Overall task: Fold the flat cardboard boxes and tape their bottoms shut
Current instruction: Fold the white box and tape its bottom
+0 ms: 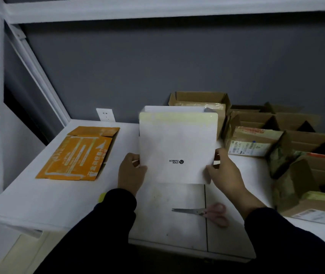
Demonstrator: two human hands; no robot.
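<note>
White cardboard box (177, 147) with a small black logo stands up in the middle of the white bench (49, 200), and both hands grab it by its lower sides: the left hand (131, 171) curls round the left edge and the right hand (223, 173) pinches the right edge. Lying flat on the bench, well to the left, is an orange cardboard box (78, 155) that is not folded yet. Pink-handled scissors (199, 212) lie near the front, and open brown cardboard boxes (199, 101) sit behind and to the right.
</note>
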